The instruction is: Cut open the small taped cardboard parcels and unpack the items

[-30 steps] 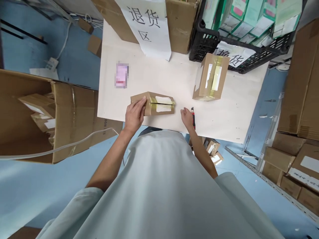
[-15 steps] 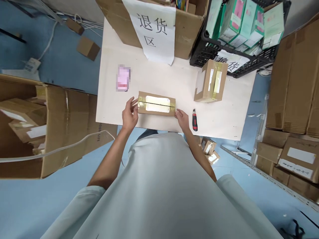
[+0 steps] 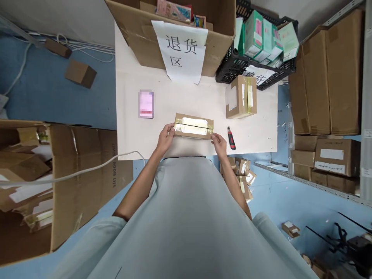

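Observation:
A long cardboard box [image 3: 194, 133] with white labels and shiny tape lies in front of me near the table's front edge. A dark line runs along the taped top. My left hand [image 3: 165, 139] is closed on the box's left end, thumb and fingers at the corner. At the right end, the fingers of my right hand [image 3: 219, 145] pinch the lower corner. To the right of that hand lies a red and black utility knife [image 3: 231, 138]. A pink, blurred-out flat object [image 3: 147, 104] rests on the table to the left.
Behind stands a large open carton [image 3: 130, 31] with a paper sign [image 3: 183, 50]. A black crate [image 3: 229, 66] of green boxes is beside it, with a taped box [image 3: 240, 99] in front. Another open carton [image 3: 75, 178] flanks the white table [image 3: 128, 135]; shelved boxes [image 3: 334, 155] stand right.
My view has shifted. The long box has moved a little to the right with both hands at its ends. My left hand's fingers have closed onto its left end.

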Demonstrator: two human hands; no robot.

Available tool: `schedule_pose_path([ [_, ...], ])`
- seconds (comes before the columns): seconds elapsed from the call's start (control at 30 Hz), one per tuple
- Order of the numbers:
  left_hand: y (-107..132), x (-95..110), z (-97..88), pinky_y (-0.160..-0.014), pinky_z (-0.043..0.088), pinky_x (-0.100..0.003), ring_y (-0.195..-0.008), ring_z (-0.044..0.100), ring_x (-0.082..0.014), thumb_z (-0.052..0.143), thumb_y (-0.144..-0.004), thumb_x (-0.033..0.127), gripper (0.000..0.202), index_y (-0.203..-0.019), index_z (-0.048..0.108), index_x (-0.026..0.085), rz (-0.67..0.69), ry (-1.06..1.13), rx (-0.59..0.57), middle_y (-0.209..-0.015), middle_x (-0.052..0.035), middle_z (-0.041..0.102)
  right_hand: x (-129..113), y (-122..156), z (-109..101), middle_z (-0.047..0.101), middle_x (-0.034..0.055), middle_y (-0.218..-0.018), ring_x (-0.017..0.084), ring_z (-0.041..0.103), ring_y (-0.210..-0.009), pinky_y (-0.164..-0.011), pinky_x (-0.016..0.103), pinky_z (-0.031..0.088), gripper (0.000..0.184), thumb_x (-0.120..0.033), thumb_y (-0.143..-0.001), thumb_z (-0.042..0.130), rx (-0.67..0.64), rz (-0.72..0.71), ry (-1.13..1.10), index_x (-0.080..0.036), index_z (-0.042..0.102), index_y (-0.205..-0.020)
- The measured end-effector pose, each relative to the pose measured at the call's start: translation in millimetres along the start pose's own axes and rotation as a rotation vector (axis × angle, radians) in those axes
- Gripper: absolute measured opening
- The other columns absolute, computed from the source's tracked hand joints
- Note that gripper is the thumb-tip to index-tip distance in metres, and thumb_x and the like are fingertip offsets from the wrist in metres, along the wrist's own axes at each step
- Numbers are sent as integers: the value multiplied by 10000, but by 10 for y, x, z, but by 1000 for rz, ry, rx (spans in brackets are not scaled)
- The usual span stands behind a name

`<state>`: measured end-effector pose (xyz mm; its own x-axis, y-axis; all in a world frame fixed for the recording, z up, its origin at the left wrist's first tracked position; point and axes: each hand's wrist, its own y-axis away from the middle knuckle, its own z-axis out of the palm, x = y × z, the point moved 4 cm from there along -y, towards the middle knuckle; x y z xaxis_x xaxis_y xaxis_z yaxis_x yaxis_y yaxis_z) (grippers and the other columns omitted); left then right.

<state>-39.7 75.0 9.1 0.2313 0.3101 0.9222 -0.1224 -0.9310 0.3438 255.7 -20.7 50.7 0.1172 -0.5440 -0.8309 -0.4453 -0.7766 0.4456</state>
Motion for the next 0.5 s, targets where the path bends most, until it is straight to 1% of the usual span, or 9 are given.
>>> schedule_pose_path([
  [0.1,-19,12,-24,-1030,702,-479,-1384,719,-297,578,-1036,652,499,-1322,647,248,-49,90,-67,-1520,-160,740,-24,85,62,817,188,-1310,279,759,-1272,-1078,436,661,625,-667,-972,665,44,13,-28,-140,745,-1299],
  [0.13,-20,20,-34,-1024,709,-481,-1390,718,-299,573,-1043,683,510,-1295,643,246,-59,100,-86,-1543,-168,726,-30,107,79,821,179,-1299,273,757,-1265,-1079,439,661,612,-651,-972,672,59,16,-44,-146,736,-1312],
  [0.2,-10,45,-51,-1025,715,-488,-1411,708,-305,570,-1051,736,521,-1218,633,246,-74,110,-118,-1613,-182,683,-35,139,103,825,166,-1294,262,750,-1275,-1081,438,660,630,-624,-981,675,85,20,-69,-153,695,-1398],
  [0.27,13,75,-57,-1059,706,-495,-1465,677,-309,600,-1052,745,500,-1130,616,251,-91,134,-145,-1681,-180,635,-29,149,115,820,167,-1309,262,741,-1301,-1078,429,658,673,-631,-986,669,99,25,-67,-152,663,-1459],
  [0.33,47,104,-48,-1107,683,-496,-1536,629,-311,653,-1043,718,469,-1069,602,252,-122,181,-159,-1728,-164,598,-13,141,114,810,168,-1317,273,732,-1320,-1080,427,655,675,-665,-969,679,98,29,-67,-153,690,-1410],
  [0.43,95,143,-17,-1160,649,-495,-1596,579,-319,744,-999,664,440,-1044,612,246,-167,273,-142,-1777,-136,549,27,108,93,800,146,-1287,288,725,-1311,-1082,440,657,644,-704,-900,744,104,44,-123,-184,730,-1279],
  [0.5,110,161,-2,-1170,638,-502,-1579,592,-329,802,-955,630,437,-1063,637,241,-190,304,-110,-1743,-136,581,50,82,85,790,130,-1284,285,722,-1295,-1068,438,665,638,-709,-851,785,110,52,-161,-206,730,-1239],
])
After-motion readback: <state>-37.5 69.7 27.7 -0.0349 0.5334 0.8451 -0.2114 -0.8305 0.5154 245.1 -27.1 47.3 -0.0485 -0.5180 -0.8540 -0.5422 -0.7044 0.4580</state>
